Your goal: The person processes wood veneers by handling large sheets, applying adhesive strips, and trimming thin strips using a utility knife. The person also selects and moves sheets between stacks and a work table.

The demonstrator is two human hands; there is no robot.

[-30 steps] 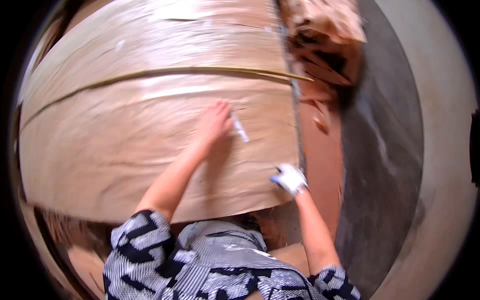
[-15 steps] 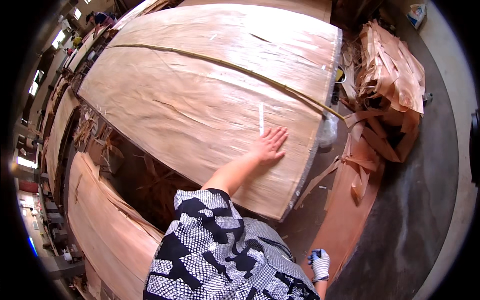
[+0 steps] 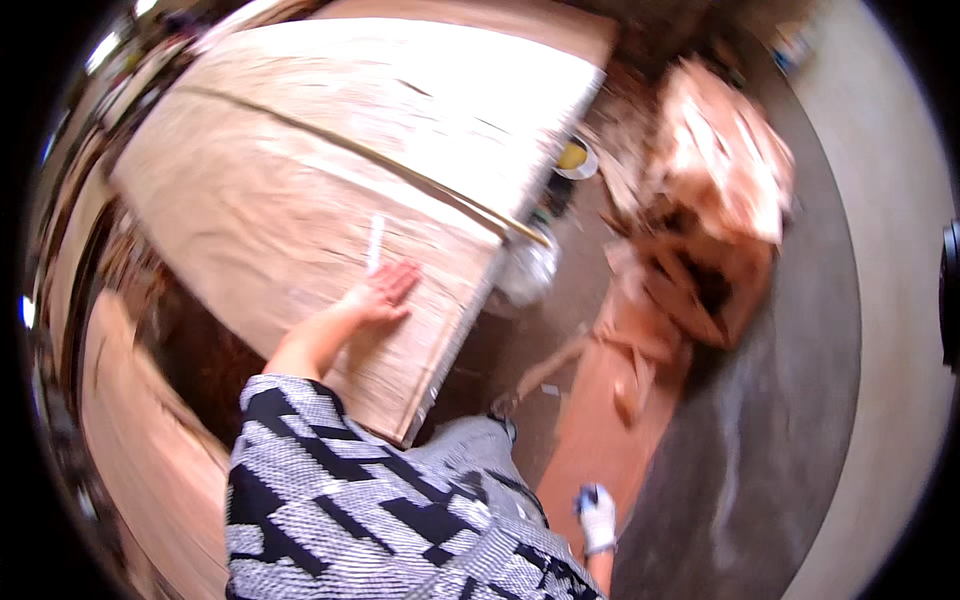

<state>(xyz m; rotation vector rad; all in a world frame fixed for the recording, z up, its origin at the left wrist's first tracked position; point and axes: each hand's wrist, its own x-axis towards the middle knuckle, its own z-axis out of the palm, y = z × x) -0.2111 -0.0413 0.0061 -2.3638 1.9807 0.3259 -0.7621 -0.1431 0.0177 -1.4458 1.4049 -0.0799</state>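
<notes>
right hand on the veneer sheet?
No. The gloved right hand hangs low over the floor, apart from the veneer sheet; only the left hand rests on it.

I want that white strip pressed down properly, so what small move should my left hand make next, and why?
Probably slide the left hand forward onto the white strip: the palm lies flat on the wood sheet, just short of the strip's near end.

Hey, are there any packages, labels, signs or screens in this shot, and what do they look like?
No signs or screens show.
White strip: maybe tape or a label, narrow, on the tan veneer sheet just above the left hand.
Round container: beyond the sheet's far right edge, white rim, yellow inside; blurred.
Small object: top right on the floor, pale, too blurred to tell.
</notes>
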